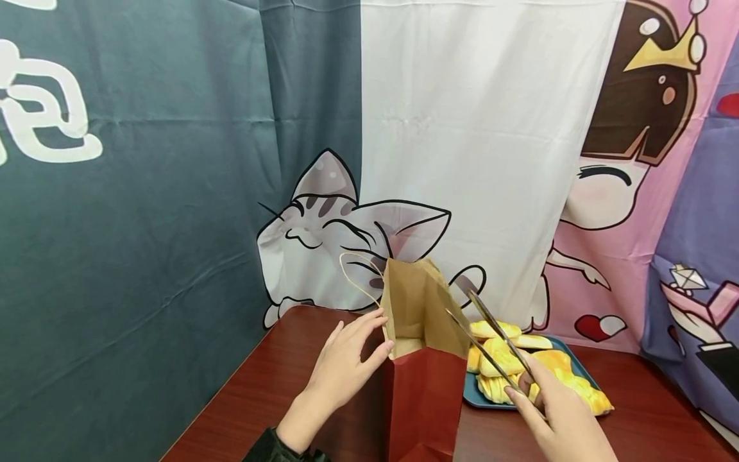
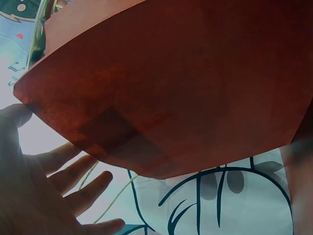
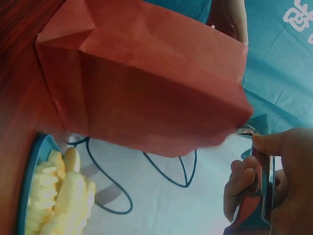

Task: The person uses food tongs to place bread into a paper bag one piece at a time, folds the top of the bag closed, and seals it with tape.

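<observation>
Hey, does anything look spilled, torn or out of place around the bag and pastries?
One pastry pokes past the near right corner of the blue tray, hiding the rim, so it looks askew. Nothing looks spilled or torn.

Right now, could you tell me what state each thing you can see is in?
Paper bag: upright, top open.
Handle: looped up at the bag's left side.
Left grip: fingers spread, at the bag's rim.
Right grip: holding tongs.
Tongs: arms apart, no bread clasped.
Bread: piled on the tray.
Tray: holding the bread.
Cloth: hanging, lightly creased.
</observation>
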`<action>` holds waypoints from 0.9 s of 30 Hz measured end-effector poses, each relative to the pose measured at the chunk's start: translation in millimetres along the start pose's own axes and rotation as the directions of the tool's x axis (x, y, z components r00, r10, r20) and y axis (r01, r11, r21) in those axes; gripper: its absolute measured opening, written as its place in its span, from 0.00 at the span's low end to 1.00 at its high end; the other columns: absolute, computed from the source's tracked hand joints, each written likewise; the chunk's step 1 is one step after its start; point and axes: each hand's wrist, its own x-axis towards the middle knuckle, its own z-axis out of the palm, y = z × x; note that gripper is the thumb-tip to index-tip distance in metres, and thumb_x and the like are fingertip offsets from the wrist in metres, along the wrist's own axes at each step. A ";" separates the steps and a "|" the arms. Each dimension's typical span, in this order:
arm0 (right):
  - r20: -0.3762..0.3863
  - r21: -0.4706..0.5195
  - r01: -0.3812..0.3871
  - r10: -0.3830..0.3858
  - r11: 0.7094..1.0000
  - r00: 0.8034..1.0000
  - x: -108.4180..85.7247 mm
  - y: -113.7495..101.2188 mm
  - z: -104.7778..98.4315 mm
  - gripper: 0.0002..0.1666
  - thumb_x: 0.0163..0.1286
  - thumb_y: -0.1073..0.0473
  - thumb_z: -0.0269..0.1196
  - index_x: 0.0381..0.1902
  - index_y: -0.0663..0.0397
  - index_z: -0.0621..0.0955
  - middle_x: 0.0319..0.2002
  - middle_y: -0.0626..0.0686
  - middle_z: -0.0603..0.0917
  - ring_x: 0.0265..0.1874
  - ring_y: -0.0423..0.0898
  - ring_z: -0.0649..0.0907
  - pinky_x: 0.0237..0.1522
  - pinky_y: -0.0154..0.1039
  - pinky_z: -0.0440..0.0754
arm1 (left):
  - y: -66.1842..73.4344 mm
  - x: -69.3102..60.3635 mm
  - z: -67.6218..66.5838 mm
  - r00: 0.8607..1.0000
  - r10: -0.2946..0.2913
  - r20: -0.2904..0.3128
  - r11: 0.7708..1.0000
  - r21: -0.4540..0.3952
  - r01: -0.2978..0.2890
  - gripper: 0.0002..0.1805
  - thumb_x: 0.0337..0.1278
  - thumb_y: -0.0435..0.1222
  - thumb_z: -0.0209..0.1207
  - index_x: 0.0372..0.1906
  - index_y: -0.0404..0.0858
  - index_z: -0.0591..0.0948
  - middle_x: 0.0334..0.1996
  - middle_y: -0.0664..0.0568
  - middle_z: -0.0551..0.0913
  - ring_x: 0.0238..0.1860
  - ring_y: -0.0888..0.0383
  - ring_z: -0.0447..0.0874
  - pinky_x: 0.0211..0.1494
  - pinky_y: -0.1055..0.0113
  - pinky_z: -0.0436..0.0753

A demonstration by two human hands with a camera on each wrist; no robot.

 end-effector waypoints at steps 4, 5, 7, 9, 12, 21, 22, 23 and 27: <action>-0.044 0.013 -0.017 0.017 1.000 0.999 -2.7 9.2 -3.0 0.27 0.65 0.58 0.68 0.61 0.50 0.73 0.27 0.38 0.71 0.16 0.26 0.65 0.19 0.29 0.63 | 1.2 0.9 -0.4 1.000 0.005 0.000 1.000 0.002 -0.005 0.26 0.67 0.56 0.54 0.64 0.50 0.78 0.70 0.63 0.73 0.72 0.59 0.70 0.78 0.41 0.60; -0.049 0.011 -0.027 0.027 1.000 0.998 -3.5 12.2 -4.4 0.27 0.66 0.57 0.68 0.61 0.49 0.73 0.26 0.37 0.71 0.15 0.26 0.65 0.18 0.29 0.63 | 1.4 1.1 -0.6 1.000 0.006 0.000 1.000 0.002 -0.006 0.26 0.67 0.56 0.54 0.64 0.50 0.79 0.70 0.63 0.73 0.72 0.59 0.70 0.78 0.41 0.60; -0.055 -0.009 -0.048 0.047 0.999 0.997 -5.8 18.6 -7.5 0.27 0.67 0.56 0.67 0.61 0.49 0.73 0.25 0.36 0.70 0.15 0.26 0.65 0.18 0.29 0.62 | 1.8 1.3 -1.2 1.000 0.006 0.002 1.000 -0.001 -0.006 0.26 0.67 0.56 0.54 0.64 0.49 0.78 0.70 0.62 0.73 0.72 0.59 0.69 0.78 0.41 0.59; -0.064 -0.031 -0.067 0.065 0.997 0.996 -8.7 25.5 -10.2 0.28 0.66 0.56 0.68 0.62 0.50 0.72 0.25 0.35 0.70 0.15 0.26 0.65 0.19 0.30 0.61 | 1.9 1.4 -1.7 1.000 0.002 0.003 1.000 -0.005 -0.002 0.26 0.67 0.56 0.54 0.64 0.49 0.78 0.70 0.62 0.73 0.73 0.58 0.69 0.78 0.41 0.59; -0.041 -0.077 -0.133 0.131 0.988 0.991 -13.9 35.4 -14.0 0.27 0.67 0.54 0.67 0.61 0.52 0.71 0.23 0.37 0.69 0.15 0.27 0.65 0.20 0.31 0.61 | 1.6 1.2 -2.4 1.000 -0.008 0.000 1.000 -0.010 0.008 0.26 0.67 0.55 0.55 0.64 0.49 0.78 0.70 0.62 0.73 0.73 0.58 0.69 0.78 0.41 0.59; 0.030 -0.203 -0.209 0.219 0.957 0.975 -29.4 76.4 -12.6 0.30 0.65 0.51 0.69 0.58 0.55 0.69 0.22 0.41 0.68 0.17 0.28 0.62 0.23 0.32 0.60 | 0.1 -0.1 -2.6 1.000 -0.017 -0.002 1.000 -0.011 0.017 0.26 0.67 0.55 0.55 0.64 0.49 0.78 0.70 0.62 0.73 0.72 0.57 0.70 0.78 0.41 0.59; 0.034 -0.211 -0.214 0.226 0.954 0.974 -31.8 80.9 -11.6 0.31 0.64 0.51 0.69 0.58 0.56 0.69 0.22 0.41 0.68 0.17 0.28 0.62 0.23 0.32 0.60 | 0.0 -0.2 -2.5 1.000 -0.018 -0.001 1.000 -0.006 0.018 0.26 0.67 0.56 0.54 0.64 0.49 0.78 0.70 0.62 0.73 0.72 0.58 0.70 0.78 0.41 0.59; 0.039 -0.214 -0.219 0.233 0.952 0.972 -34.1 85.1 -10.8 0.32 0.64 0.51 0.69 0.59 0.56 0.68 0.22 0.42 0.68 0.17 0.28 0.62 0.23 0.32 0.59 | -0.1 -0.2 -2.3 1.000 -0.019 -0.001 1.000 -0.003 0.019 0.26 0.67 0.56 0.54 0.64 0.50 0.78 0.70 0.62 0.73 0.72 0.58 0.70 0.78 0.41 0.59; -0.001 -0.238 -0.196 0.201 0.951 0.980 -44.3 101.9 -4.1 0.35 0.60 0.56 0.71 0.60 0.60 0.68 0.21 0.42 0.66 0.16 0.28 0.60 0.21 0.30 0.57 | -0.1 0.0 -2.4 1.000 -0.018 -0.003 1.000 -0.010 0.018 0.26 0.67 0.55 0.55 0.64 0.50 0.78 0.70 0.62 0.73 0.72 0.57 0.70 0.78 0.41 0.59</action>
